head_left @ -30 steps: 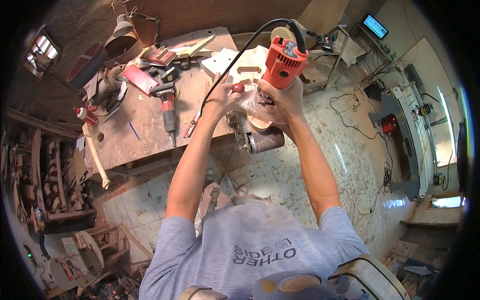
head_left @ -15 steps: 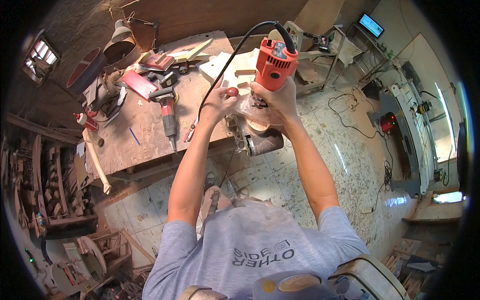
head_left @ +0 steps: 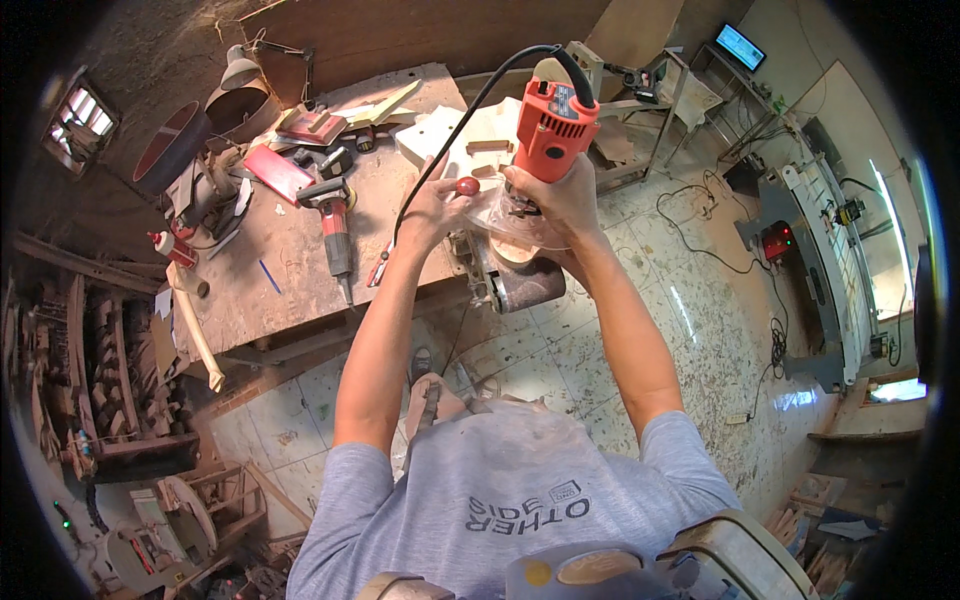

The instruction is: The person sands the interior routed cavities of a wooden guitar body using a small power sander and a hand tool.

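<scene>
A red trim router (head_left: 552,135) with a clear plastic base plate (head_left: 490,208) stands tilted at the table's right edge. My right hand (head_left: 565,205) wraps round the lower part of its body. At the left end of the plate, my left hand (head_left: 432,212) closes about the base of a round red knob (head_left: 467,186); some fingers are hidden. Under the plate, the rounded edge of a pale wooden piece (head_left: 514,251) shows. Below that sits a dark sanding drum (head_left: 530,287). The router's black cord (head_left: 470,105) loops up and over to the left, passing by my left hand.
An angle grinder (head_left: 336,235) lies on the wooden workbench (head_left: 290,310), near a red box (head_left: 278,174), a glue bottle (head_left: 172,248) and wood offcuts (head_left: 390,103). A wooden stick (head_left: 197,330) overhangs the left edge. Cables (head_left: 700,230) trail over the tiled floor at right.
The router has shifted very slightly to the right and down, with both hands staying on it. Little else differs.
</scene>
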{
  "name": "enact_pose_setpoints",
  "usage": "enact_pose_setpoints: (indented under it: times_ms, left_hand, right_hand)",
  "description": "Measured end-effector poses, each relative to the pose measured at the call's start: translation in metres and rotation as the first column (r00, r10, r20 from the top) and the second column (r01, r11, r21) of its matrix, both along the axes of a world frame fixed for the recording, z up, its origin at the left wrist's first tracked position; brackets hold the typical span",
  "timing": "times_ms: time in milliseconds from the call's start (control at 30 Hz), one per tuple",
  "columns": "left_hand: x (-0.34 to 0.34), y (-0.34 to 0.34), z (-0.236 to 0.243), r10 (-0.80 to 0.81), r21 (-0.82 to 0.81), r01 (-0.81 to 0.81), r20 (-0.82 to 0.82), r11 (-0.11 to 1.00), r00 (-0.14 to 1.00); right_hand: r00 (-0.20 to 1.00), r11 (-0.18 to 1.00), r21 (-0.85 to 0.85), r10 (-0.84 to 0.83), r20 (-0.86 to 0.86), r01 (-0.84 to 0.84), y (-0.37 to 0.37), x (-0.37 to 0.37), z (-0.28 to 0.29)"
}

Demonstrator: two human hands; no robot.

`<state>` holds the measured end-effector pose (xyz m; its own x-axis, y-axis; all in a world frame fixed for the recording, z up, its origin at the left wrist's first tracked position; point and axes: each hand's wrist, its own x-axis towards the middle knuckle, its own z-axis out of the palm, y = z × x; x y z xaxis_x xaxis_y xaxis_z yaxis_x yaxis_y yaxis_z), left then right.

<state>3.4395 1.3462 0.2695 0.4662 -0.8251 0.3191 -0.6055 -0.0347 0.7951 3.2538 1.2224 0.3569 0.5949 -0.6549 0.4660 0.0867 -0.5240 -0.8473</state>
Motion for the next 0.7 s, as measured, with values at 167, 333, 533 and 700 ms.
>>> enact_pose_setpoints:
  times_ms: [167,333,533,700]
  left_hand:
    - [0.0,-0.002,0.001,0.021,0.015,-0.023,0.116,1.0,0.993]
    - [0.002,-0.003,-0.002,0.017,0.031,-0.021,0.109,0.999,0.994]
    - [0.0,-0.006,-0.004,0.016,0.023,-0.018,0.084,1.0,0.996]
    - [0.003,-0.005,-0.005,0.004,0.027,-0.007,0.089,1.0,0.996]
  right_hand:
    - [1.0,0.999,-0.046,-0.001,0.017,0.002,-0.001,-0.003,-0.001]
    - [1.0,1.0,-0.028,0.011,0.012,-0.011,-0.002,-0.003,0.0]
    - [1.0,0.998,-0.059,-0.02,-0.021,0.019,0.002,-0.003,0.003]
    - [0.999,0.999,-0.002,-0.035,-0.007,0.035,0.008,-0.005,0.005]
